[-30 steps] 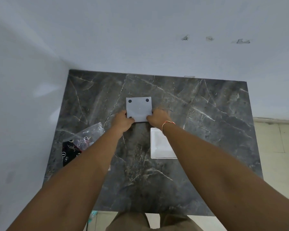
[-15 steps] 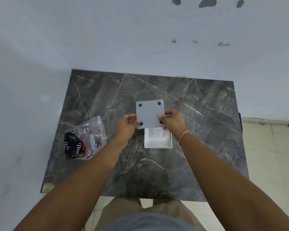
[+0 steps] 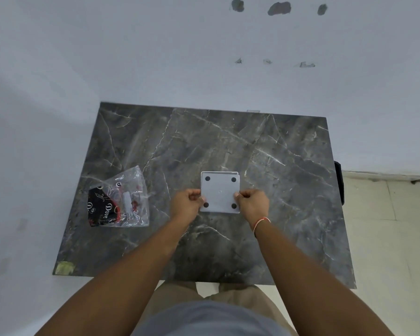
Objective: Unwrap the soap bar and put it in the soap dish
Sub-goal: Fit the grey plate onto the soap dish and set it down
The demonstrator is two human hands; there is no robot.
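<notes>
A grey square soap dish part [image 3: 220, 194] with black round feet at its corners faces up, held level just above the dark marble table [image 3: 277, 166]. My left hand [image 3: 186, 204] pinches its left edge and my right hand [image 3: 254, 204] pinches its right edge. It covers a white tray, of which only a thin rim [image 3: 218, 172] shows at the far side. The soap lies in a black Dove wrapper inside a clear plastic bag [image 3: 119, 200] on the table's left side, apart from both hands.
The table stands in a corner, with white walls behind and to the left. A black object [image 3: 338, 183] hangs at the table's right edge. A yellowish patch [image 3: 64, 267] marks the near left corner. Tiled floor lies to the right.
Both hands lifted the grey part from the far side of the table and brought it toward me over the white tray, which it now covers almost fully.
</notes>
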